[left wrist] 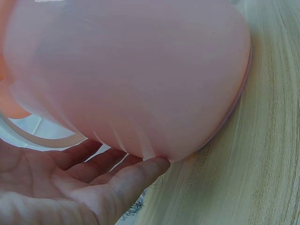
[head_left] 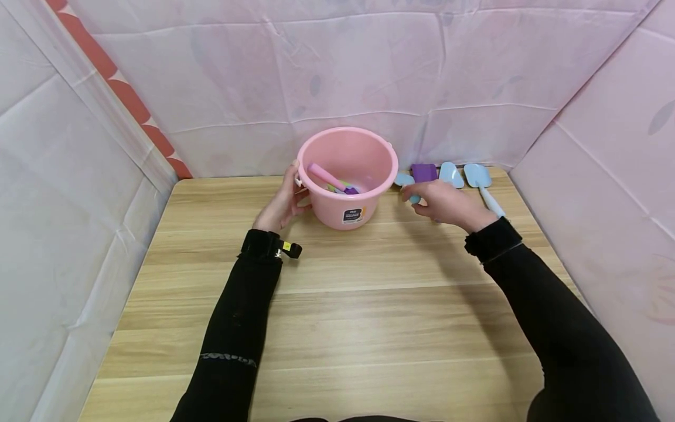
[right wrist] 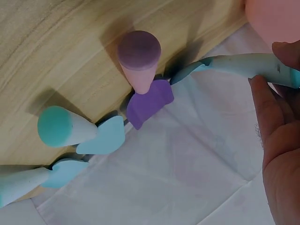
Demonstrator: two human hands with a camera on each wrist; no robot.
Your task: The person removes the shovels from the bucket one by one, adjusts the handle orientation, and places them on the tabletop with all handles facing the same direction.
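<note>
Head view: the right hand point(head_left: 445, 203), right of centre in the frame, pinched the handle of a light-blue spatula point(head_left: 407, 183) between thumb and fingers, the tool lifted just off the wooden table point(head_left: 337, 328). The spatula lay to the upper left of the hand, between it and the pink bucket point(head_left: 347, 176), its long axis running from the fingers up and left toward the bucket's rim, blade end leading. In the right wrist view the same spatula point(right wrist: 243, 64) crossed the upper right of the frame almost level, its blade pointing left toward the backdrop, with the thumb point(right wrist: 288, 51) above and the fingers point(right wrist: 267, 112) below it.

The right hand was plainly the nearer one to the bucket's open mouth on that side. The left hand point(head_left: 279, 205), left of centre, rested against the bucket's wall with fingers fairly straight; the left wrist view showed its fingers point(left wrist: 136, 176) touching the underside of the bucket point(left wrist: 140, 79).

Inside the bucket lay a pink-handled spatula point(head_left: 327, 176) among other coloured tools. Behind the right hand, along the table's far edge, a purple-bladed spatula point(head_left: 424, 172) and two more blue spatulas point(head_left: 466, 174) lay side by side, blades toward the pink cloth backdrop point(head_left: 337, 70).
</note>
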